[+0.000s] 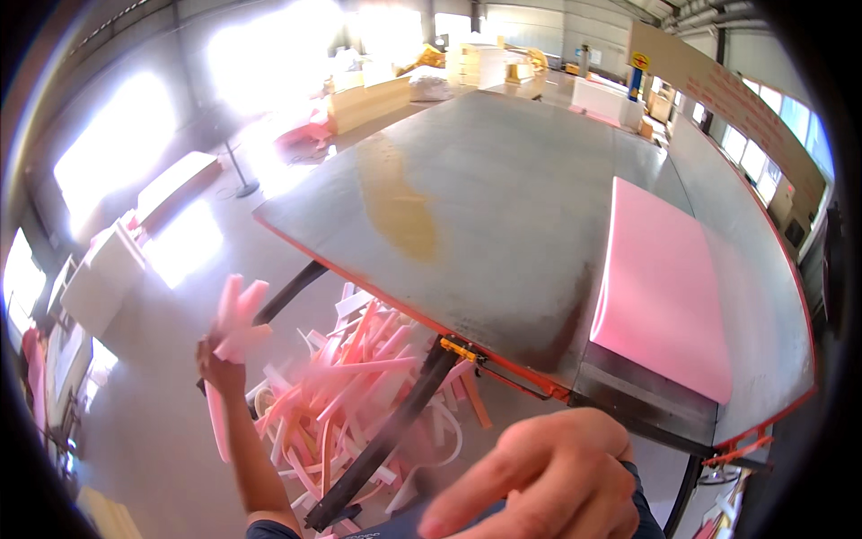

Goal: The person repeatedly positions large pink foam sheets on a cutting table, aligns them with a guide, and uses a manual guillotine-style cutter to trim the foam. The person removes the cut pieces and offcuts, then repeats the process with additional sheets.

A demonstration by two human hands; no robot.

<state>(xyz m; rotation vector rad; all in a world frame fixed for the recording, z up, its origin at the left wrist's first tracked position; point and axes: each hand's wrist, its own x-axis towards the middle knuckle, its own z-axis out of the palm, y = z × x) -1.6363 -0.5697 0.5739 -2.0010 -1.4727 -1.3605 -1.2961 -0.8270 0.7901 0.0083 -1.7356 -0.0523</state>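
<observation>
My left hand (222, 364) is out at the left, beyond the table's edge, closed round a bunch of pink foam strips (239, 314). Several ends stick up above the fist, and one strip hangs below it. To the right of that forearm, a tangled heap of pink and white foam strips (350, 395) lies on the floor beside and under the table. Close to the camera is my right hand (557, 472), its index finger reaching down to the left and the other fingers loosely bent. Nothing shows in its grasp.
A large grey metal-topped table (512, 198) with a red edge fills the middle. Folded pink foam sheet (664, 296) lies on its right part. A dark table leg (386, 440) slants through the heap. White blocks (103, 278) stand at the left, near bright windows.
</observation>
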